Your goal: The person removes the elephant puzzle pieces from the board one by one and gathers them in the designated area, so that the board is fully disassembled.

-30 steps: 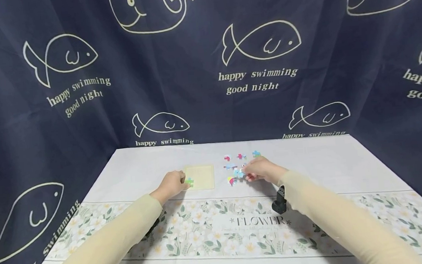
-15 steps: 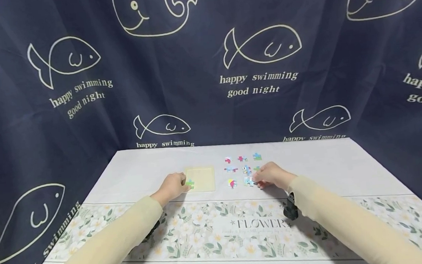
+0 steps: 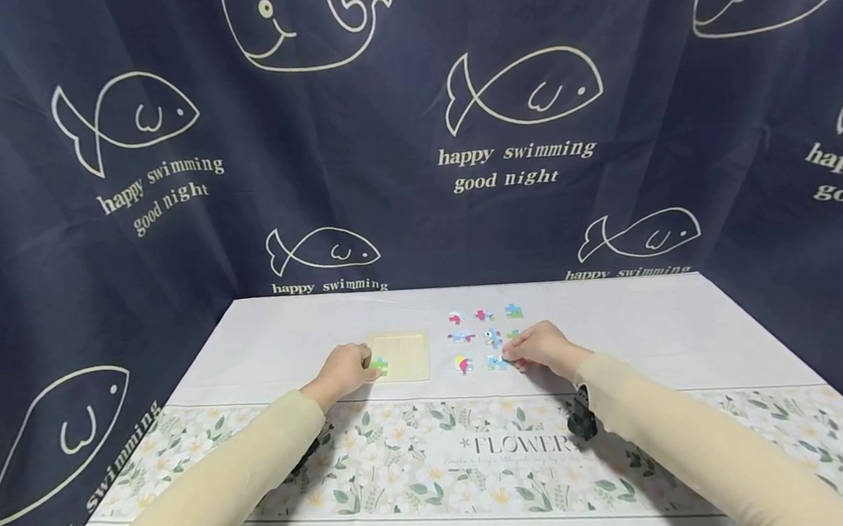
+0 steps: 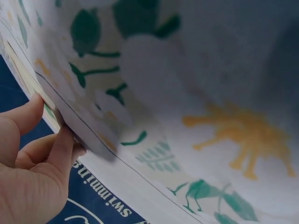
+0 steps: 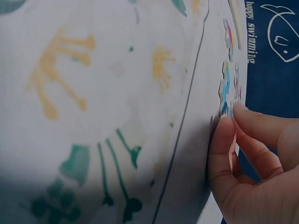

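My left hand (image 3: 361, 365) rests at the near left corner of a pale yellow puzzle board (image 3: 402, 350) and pinches a green puzzle piece (image 3: 379, 366) lying there. In the left wrist view the thumb and curled forefinger of that hand (image 4: 46, 126) meet at the piece's edge. My right hand (image 3: 515, 362) pinches a blue puzzle piece (image 3: 496, 362) flat on the table, right of the board. The right wrist view shows thumb and forefinger of the right hand (image 5: 231, 114) closed on the blue piece (image 5: 225, 91).
Several loose coloured pieces (image 3: 482, 316) lie in rows beyond the right hand, one with red and yellow (image 3: 464, 365) beside the blue piece. A white tablecloth with a floral band (image 3: 484, 458) covers the table. A dark blue fish-print curtain (image 3: 517, 146) surrounds it.
My right hand drew back from the middle of the loose pieces toward me and to the right, bringing the blue piece to the near row. The left hand stayed put.
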The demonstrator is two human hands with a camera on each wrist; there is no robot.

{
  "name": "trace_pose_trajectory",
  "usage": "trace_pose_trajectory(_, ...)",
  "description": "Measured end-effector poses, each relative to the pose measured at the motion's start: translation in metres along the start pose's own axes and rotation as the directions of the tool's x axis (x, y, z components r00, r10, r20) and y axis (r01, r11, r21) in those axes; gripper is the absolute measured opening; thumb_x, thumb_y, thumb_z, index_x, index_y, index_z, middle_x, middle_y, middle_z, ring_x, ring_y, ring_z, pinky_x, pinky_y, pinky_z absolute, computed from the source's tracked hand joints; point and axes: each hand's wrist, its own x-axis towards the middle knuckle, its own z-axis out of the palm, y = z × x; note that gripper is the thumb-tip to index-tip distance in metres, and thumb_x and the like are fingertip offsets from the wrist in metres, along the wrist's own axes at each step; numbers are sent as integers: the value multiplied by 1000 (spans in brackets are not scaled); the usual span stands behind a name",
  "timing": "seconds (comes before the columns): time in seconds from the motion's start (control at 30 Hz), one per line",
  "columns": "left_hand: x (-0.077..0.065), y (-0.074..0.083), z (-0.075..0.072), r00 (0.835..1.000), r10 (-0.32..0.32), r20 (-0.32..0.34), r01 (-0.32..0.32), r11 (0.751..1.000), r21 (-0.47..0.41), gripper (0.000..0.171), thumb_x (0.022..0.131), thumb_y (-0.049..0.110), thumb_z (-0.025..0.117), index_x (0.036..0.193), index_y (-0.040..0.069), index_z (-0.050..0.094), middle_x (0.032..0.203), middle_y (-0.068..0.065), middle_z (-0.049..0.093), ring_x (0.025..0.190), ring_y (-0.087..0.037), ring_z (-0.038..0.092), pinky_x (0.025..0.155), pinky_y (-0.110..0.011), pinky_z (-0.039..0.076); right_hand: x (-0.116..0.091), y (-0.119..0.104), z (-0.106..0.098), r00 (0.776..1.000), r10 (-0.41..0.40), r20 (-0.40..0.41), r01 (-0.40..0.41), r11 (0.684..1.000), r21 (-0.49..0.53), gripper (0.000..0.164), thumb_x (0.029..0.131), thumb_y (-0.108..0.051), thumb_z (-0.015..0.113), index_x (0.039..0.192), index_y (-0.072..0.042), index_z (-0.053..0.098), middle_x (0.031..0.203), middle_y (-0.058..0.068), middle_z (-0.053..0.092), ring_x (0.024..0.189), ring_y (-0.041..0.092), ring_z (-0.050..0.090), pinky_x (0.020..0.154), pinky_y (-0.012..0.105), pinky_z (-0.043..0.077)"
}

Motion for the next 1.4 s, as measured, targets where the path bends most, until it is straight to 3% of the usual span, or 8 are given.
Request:
trace_pose_trajectory(0.1, 1, 0, -1, 1000, -6, 7, 6, 1000, 4, 33, 88, 20, 71, 67, 8, 49, 86, -11, 66, 72, -19, 50, 72, -33, 46, 1, 1, -1, 1000, 6, -1, -6, 1000, 19, 22, 84, -3, 72, 103, 9, 71, 78, 8, 74, 57, 7, 63, 58, 21, 58)
trace_pose_trajectory(0.37, 0, -2, -5, 999, 13, 42, -12, 1000, -11, 34, 86, 20, 73, 68, 8, 47, 69, -7, 52, 67, -18, 45, 66, -29, 42, 2, -2, -5, 999, 37, 23, -39, 993, 108, 23, 87, -4, 69, 102, 13, 66, 66, 4, 69, 54, 6, 61, 57, 20, 58)
trace_pose_trajectory(0.5, 0, -4, -7, 998, 37, 52, -38, 999, 7, 36, 85, 22, 74, 67, 8, 45, 103, -18, 69, 92, -28, 64, 88, -38, 54, 2, -9, -3, 999, 30, 30, -35, 986, 160, 24, 88, -4, 68, 105, 13, 64, 67, 3, 67, 55, 5, 61, 59, 19, 58)
trace_pose_trajectory(0.63, 0, -6, -7, 997, 45, 57, -45, 999, 7, 37, 84, 23, 74, 67, 8, 45, 138, -23, 53, 130, -39, 50, 112, -50, 39, 4, -16, -1, 999, 3, 53, -15, 977, 215, 28, 89, -3, 65, 111, 14, 61, 74, 3, 68, 59, 5, 62, 64, 19, 59)
trace_pose_trajectory(0.93, 2, -9, 1, 999, -11, 37, 13, 997, -72, 32, 83, 21, 74, 103, -3, 67, 139, -22, 53, 132, -37, 48, 114, -46, 38, 6, -31, 10, 994, -43, 99, 13, 957, 289, 31, 90, -4, 65, 115, 15, 61, 71, 3, 67, 61, 6, 63, 66, 19, 59)
trace_pose_trajectory(1.07, 0, -9, 1, 999, 18, 36, -17, 999, -34, 22, 83, 22, 75, 85, 4, 62, 111, -16, 68, 105, -30, 63, 101, -43, 51, 8, -38, 22, 992, -47, 119, 9, 954, 300, 31, 90, -4, 65, 114, 15, 62, 69, 2, 65, 60, 6, 61, 64, 18, 58)
trace_pose_trajectory(1.23, -2, -10, -1, 997, 28, 67, -24, 998, -55, 31, 84, 24, 74, 73, 3, 54, 135, -22, 56, 128, -37, 52, 111, -47, 42, 8, -52, 36, 989, -37, 143, -8, 953, 302, 25, 90, -3, 65, 109, 12, 63, 68, 2, 65, 57, 6, 61, 62, 17, 57)
trace_pose_trajectory(1.4, -2, -10, -2, 996, 7, 83, 0, 996, -90, 50, 84, 25, 74, 119, -9, 61, 149, -22, 41, 140, -38, 36, 117, -47, 31, 10, -65, 49, 985, -69, 160, 16, 950, 312, 21, 89, -3, 67, 105, 11, 63, 76, 6, 68, 63, 8, 64, 66, 20, 59)
